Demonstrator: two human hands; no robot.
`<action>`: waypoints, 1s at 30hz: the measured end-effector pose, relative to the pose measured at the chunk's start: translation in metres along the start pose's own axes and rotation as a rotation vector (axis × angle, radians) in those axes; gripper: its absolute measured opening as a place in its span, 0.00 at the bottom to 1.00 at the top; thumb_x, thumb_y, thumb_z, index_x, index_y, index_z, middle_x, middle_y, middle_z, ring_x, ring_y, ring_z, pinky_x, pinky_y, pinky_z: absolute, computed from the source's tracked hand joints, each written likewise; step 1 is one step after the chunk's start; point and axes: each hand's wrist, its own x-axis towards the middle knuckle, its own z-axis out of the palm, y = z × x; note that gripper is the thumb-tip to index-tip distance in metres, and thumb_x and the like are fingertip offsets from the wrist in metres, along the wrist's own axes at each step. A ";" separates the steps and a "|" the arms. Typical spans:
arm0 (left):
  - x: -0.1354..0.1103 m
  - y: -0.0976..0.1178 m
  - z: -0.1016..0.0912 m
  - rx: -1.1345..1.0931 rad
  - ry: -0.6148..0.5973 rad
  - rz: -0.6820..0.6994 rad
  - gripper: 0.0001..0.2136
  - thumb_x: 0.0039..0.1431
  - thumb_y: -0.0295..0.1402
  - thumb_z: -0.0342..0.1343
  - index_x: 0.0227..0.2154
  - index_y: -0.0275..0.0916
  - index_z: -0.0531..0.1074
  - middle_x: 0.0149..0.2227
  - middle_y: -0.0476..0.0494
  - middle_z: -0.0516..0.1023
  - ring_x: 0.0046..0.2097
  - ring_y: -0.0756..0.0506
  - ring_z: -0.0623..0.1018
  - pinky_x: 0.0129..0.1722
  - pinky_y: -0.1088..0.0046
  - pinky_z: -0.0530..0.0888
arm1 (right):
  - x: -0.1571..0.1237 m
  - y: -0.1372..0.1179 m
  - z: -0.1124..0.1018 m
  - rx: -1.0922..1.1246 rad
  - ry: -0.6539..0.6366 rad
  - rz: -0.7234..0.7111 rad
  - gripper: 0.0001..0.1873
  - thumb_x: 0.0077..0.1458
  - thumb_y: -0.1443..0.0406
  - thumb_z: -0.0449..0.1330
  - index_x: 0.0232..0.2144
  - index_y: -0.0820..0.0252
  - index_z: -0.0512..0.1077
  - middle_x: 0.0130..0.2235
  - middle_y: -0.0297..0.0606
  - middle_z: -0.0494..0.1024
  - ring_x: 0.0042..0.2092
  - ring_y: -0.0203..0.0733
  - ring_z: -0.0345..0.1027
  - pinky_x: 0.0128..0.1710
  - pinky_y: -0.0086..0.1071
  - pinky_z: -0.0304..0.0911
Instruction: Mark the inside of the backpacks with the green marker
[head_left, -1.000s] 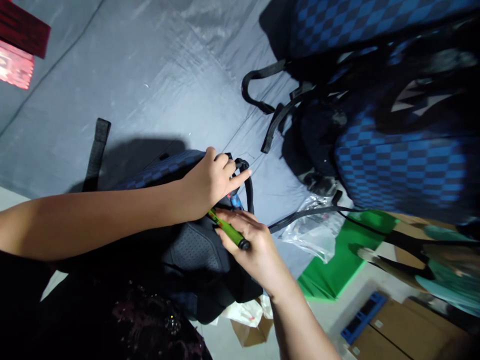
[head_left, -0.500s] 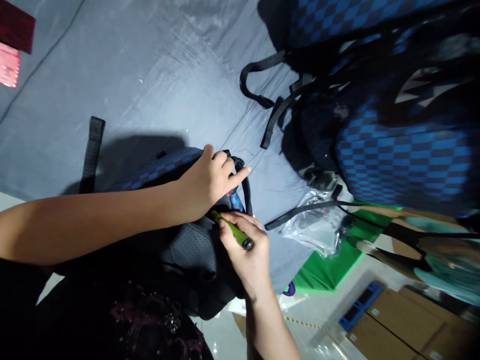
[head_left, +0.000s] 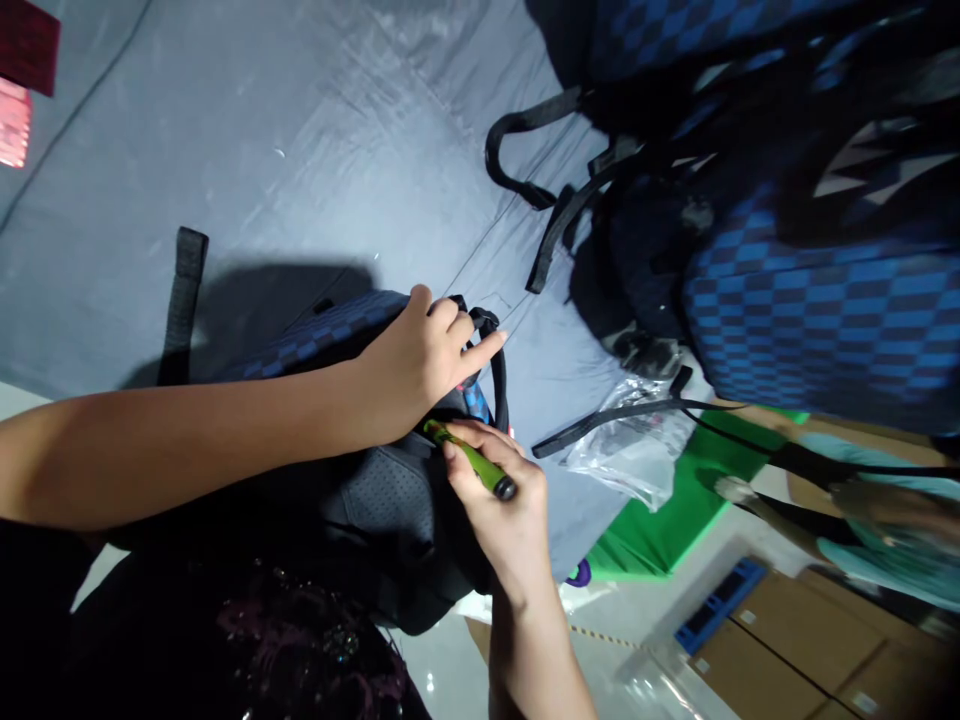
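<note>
A black and blue-checked backpack [head_left: 386, 495] lies at the table's near edge, close against my body. My left hand [head_left: 427, 360] grips it near the top handle, with fingers curled and one finger stretched out. What lies under that palm is hidden. In my right hand [head_left: 502, 500], closed just beside the left, is a slim green pen-shaped tool [head_left: 480, 465] with a black end. Its tip points into the backpack's dark fabric below my left hand, and I cannot make out the tip. A black strap loop [head_left: 498, 375] stands up beside my fingers.
More blue-checked backpacks [head_left: 817, 320] are piled at the right, straps trailing over the grey table cover [head_left: 315, 160]. A clear plastic bag [head_left: 637, 450] lies near the right edge. Beyond are a green sheet [head_left: 675, 530], cardboard boxes [head_left: 795, 630] and a person in teal [head_left: 885, 550].
The view has shifted slightly. Both hands keep nearly the same place on the backpack, and the green tool stays in my right hand. The person at the right has moved a little.
</note>
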 end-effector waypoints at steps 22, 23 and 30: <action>0.002 0.000 -0.004 -0.036 -0.048 -0.014 0.28 0.68 0.29 0.45 0.70 0.36 0.53 0.52 0.31 0.73 0.50 0.36 0.68 0.48 0.57 0.61 | 0.003 -0.001 -0.019 -0.072 -0.156 -0.130 0.11 0.59 0.65 0.62 0.44 0.52 0.79 0.47 0.39 0.83 0.49 0.48 0.77 0.68 0.55 0.52; 0.001 0.000 -0.005 -0.035 -0.051 -0.016 0.28 0.68 0.29 0.45 0.70 0.36 0.53 0.53 0.31 0.72 0.49 0.36 0.68 0.48 0.57 0.60 | 0.004 -0.001 -0.020 -0.076 -0.165 -0.138 0.11 0.59 0.65 0.62 0.44 0.52 0.79 0.47 0.39 0.83 0.49 0.49 0.77 0.66 0.55 0.55; 0.001 0.000 -0.005 -0.043 -0.042 -0.013 0.28 0.69 0.29 0.45 0.70 0.36 0.53 0.52 0.31 0.72 0.49 0.36 0.68 0.47 0.56 0.60 | 0.008 -0.002 -0.017 -0.057 -0.185 -0.136 0.12 0.59 0.65 0.62 0.45 0.52 0.79 0.47 0.38 0.83 0.49 0.49 0.77 0.62 0.54 0.60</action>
